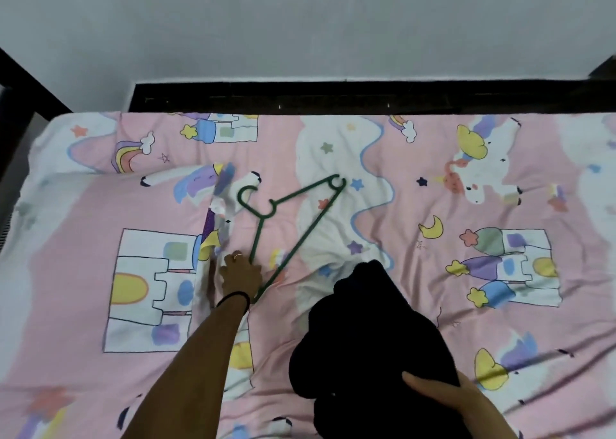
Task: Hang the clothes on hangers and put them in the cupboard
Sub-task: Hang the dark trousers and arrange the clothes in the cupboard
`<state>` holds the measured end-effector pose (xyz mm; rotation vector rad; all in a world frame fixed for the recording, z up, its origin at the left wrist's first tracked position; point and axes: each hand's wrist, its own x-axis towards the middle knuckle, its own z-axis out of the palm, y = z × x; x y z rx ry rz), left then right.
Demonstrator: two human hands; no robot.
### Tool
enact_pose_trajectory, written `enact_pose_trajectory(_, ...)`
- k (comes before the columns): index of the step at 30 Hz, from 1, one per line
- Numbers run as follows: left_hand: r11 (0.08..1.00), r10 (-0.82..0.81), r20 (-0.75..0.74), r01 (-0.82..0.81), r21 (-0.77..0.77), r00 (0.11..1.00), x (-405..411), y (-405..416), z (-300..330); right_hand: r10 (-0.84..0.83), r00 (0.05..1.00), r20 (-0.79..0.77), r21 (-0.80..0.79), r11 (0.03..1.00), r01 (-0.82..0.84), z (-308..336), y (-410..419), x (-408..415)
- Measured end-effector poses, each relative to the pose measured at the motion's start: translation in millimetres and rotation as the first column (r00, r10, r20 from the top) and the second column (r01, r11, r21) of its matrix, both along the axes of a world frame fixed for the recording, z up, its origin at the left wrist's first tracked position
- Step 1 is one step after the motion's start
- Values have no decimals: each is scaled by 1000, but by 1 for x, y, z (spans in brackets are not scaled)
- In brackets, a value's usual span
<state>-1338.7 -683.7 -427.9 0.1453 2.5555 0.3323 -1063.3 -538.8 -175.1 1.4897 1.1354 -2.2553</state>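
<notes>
A bed spread with a pink and white cartoon-print sheet of unicorns, castles and rainbows fills the room's floor space, its far edge against a dark wooden frame and a plain grey wall. A bunched dark navy garment lies on the sheet's near side; the right hand holds it, thumb over the cloth. A thin green plastic hanger lies flat just beyond, the left hand resting on its lower corner, its grip unclear.

A thin green hanger lies flat on the bedsheet; a dark bundled garment sits just beside it.
</notes>
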Motion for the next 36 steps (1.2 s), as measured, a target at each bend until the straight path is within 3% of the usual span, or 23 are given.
enact_pose_trajectory(3, 993, -105, 34, 106, -56, 994, 6, -3, -9, -19, 998, -57, -23, 1000, 18, -2, 5, 15)
enact_pose_trajectory(5, 994, -109, 44, 108, 26, 993, 15, -4, -6, -110, 994, -10, -89, 990, 108, 1, 5, 18)
enact_pose_trajectory(7, 971, 6, 109, -32, 236, 994, 25, -6, 8, -232, 973, 17, -222, 947, 230, 15, 1, 19)
enact_pose_trajectory(11, 778, 178, 324, -335, 532, 929, 43, -2, 71, -448, 893, -44, -488, 790, 372, 51, -1, 36)
enact_pose_trajectory(15, 739, 125, 196, -224, 636, 972, 55, -4, 155, -610, 788, -85, -470, 722, 509, 97, 13, 55)
enact_pose_trajectory(18, 747, 33, 105, -94, 658, 994, 66, -7, 211, -597, 776, -205, -273, 796, 540, 144, 24, 60)
enact_pose_trajectory(21, 731, -35, 11, 18, 683, 999, 83, -2, 262, -464, 803, -374, 110, 838, 535, 175, 37, 61)
enact_pose_trajectory(24, 694, -65, -61, 89, 714, 996, 105, 8, 307, -195, 857, -477, 484, 755, 442, 200, 35, 48)
enact_pose_trajectory(26, 648, -84, -93, 125, 751, 992, 119, 17, 332, 129, 920, -371, 764, 605, 223, 197, 32, 33)
enact_pose_trajectory(27, 611, -87, -108, 139, 779, 990, 126, 23, 348, 305, 925, -227, 882, 468, 62, 192, 33, 26)
enact_pose_trajectory(29, 543, -94, -137, 167, 823, 986, 140, 34, 378, 535, 830, 158, 953, 138, -271, 176, 29, 15)
enact_pose_trajectory(31, 497, -109, -180, 210, 842, 978, 152, 40, 403, 598, 699, 391, 893, -61, -447, 167, 22, 6)
enact_pose_trajectory(34, 494, -121, -286, 308, 813, 951, 167, 38, 430, 679, 624, 388, 893, -108, -438, 176, 22, 4)
enact_pose_trajectory(36, 528, -203, -436, 473, 706, 877, 171, 34, 447, 736, 560, 381, 878, -97, -469, 194, 29, 0)
